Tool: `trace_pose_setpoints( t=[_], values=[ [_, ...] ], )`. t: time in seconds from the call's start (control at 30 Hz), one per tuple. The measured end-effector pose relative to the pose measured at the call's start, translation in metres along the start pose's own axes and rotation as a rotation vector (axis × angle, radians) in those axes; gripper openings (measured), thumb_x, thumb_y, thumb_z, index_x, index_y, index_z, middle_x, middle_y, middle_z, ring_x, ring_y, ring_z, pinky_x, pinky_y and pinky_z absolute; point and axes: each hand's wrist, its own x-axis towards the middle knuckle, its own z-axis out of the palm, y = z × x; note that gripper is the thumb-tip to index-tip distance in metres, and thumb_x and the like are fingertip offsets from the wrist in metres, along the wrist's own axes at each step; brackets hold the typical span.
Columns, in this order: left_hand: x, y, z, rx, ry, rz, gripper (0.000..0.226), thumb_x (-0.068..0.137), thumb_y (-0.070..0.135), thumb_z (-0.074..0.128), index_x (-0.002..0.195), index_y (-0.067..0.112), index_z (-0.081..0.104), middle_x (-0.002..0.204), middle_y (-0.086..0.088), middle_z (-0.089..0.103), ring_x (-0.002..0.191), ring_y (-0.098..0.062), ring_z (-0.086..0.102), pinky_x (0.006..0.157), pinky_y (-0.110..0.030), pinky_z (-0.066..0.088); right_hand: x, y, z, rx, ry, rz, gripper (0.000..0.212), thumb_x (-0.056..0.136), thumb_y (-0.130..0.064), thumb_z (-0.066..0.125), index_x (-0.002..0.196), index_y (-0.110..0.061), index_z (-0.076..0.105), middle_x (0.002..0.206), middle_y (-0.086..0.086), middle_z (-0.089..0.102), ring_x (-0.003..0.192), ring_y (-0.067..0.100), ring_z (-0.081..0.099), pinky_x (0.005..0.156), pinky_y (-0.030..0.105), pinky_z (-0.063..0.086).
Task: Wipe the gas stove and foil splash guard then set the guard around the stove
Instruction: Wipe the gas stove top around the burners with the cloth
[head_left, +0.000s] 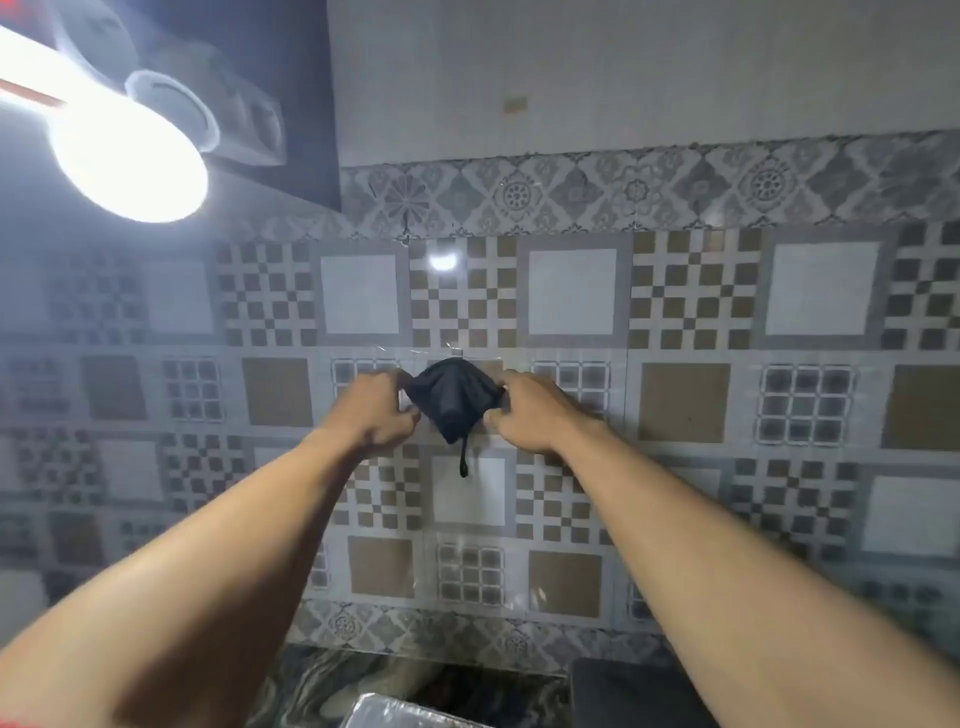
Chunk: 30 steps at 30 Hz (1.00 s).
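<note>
Both hands (376, 408) (530, 410) pinch black cloth (451, 397) against tiled wall (685, 322).

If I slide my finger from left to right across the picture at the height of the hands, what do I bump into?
Left hand → black cloth hanging on the tiled wall → right hand. Both hands grip the cloth's edges.

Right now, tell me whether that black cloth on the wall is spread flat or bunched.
Bunched. The black cloth hangs gathered in folds from the tiled wall, both hands gripping its sides.
</note>
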Motion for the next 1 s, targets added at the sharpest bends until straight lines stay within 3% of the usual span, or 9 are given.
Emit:
trace_pose_setpoints(
  t=[0.1,0.2,0.3,0.5,0.63,0.73,0.83,0.9,1.0],
  values=[
    [0.015,-0.008,0.013,-0.025,0.064,-0.023,0.047,0.093,0.028,0.058,0.136,0.011,0.054,0.140,-0.014,0.056,0.124,-0.032,0.055,0.102,-0.041,0.045,0.017,-0.003,0.013,-0.020,0.069,-0.006,0.038,0.095,-0.024,0.057,0.130,-0.012,0.052,0.126,0.008,0.056,0.101,0.026,0.056,0.083,0.034,0.047],
    [0.029,-0.016,0.026,-0.069,0.059,-0.038,0.045,0.095,0.027,0.056,0.137,0.011,0.052,0.137,-0.015,0.057,0.120,-0.032,0.057,0.102,-0.043,0.047,0.035,-0.007,0.030,-0.018,0.179,-0.016,0.047,0.097,-0.026,0.057,0.140,-0.010,0.046,0.139,0.010,0.049,0.120,0.030,0.053,0.095,0.039,0.047],
    [0.039,-0.025,0.034,-0.071,0.105,-0.046,0.040,0.094,0.033,0.059,0.130,0.015,0.058,0.128,-0.011,0.060,0.109,-0.030,0.060,0.095,-0.044,0.051,0.050,-0.007,0.040,-0.073,0.274,0.022,0.042,0.097,-0.031,0.060,0.130,-0.007,0.052,0.129,0.011,0.054,0.112,0.031,0.056,0.088,0.038,0.048],
    [0.045,-0.023,0.035,-0.141,0.169,-0.027,0.019,0.094,0.026,0.057,0.103,0.015,0.068,0.106,-0.007,0.065,0.092,-0.024,0.061,0.082,-0.039,0.053,0.060,-0.009,0.042,-0.156,0.381,0.079,0.022,0.093,-0.022,0.061,0.108,-0.007,0.063,0.113,0.011,0.061,0.101,0.029,0.058,0.079,0.039,0.054],
    [0.046,-0.017,0.022,-0.262,0.180,-0.084,0.017,0.096,0.027,0.052,0.098,0.012,0.061,0.092,-0.007,0.065,0.085,-0.024,0.061,0.070,-0.036,0.050,0.059,-0.012,0.028,0.043,0.315,0.131,0.023,0.093,-0.028,0.060,0.106,-0.009,0.060,0.098,0.009,0.066,0.086,0.028,0.063,0.067,0.035,0.054],
    [0.041,-0.012,0.011,-0.349,0.184,-0.129,0.020,0.096,0.031,0.053,0.100,0.013,0.062,0.097,-0.008,0.067,0.091,-0.027,0.062,0.079,-0.039,0.054,0.050,-0.009,0.019,0.144,0.277,0.167,0.019,0.090,-0.027,0.059,0.098,-0.011,0.065,0.090,0.006,0.068,0.081,0.026,0.065,0.071,0.038,0.058],
    [0.030,-0.003,0.006,-0.374,0.109,-0.154,0.020,0.097,0.030,0.055,0.096,0.012,0.064,0.099,-0.008,0.068,0.094,-0.027,0.063,0.078,-0.036,0.050,0.032,-0.002,0.009,0.216,0.147,0.215,0.021,0.088,-0.026,0.059,0.081,-0.007,0.065,0.076,0.002,0.062,0.071,0.020,0.061,0.065,0.030,0.051],
    [0.020,0.007,0.007,-0.383,0.052,-0.161,0.022,0.095,0.030,0.057,0.089,0.011,0.065,0.091,-0.007,0.068,0.090,-0.027,0.066,0.076,-0.037,0.053,0.013,0.001,0.003,0.236,0.032,0.266,0.022,0.085,-0.028,0.058,0.070,-0.014,0.051,0.069,0.004,0.048,0.064,0.020,0.051,0.059,0.030,0.038],
    [0.002,0.022,0.018,-0.501,-0.078,-0.235,0.027,0.094,0.028,0.059,0.085,0.005,0.070,0.086,-0.013,0.072,0.082,-0.030,0.071,0.075,-0.046,0.062,-0.015,0.010,-0.001,0.289,-0.072,0.367,0.015,0.085,-0.024,0.057,0.076,-0.012,0.054,0.070,0.005,0.055,0.061,0.021,0.055,0.056,0.026,0.042]
  ],
)
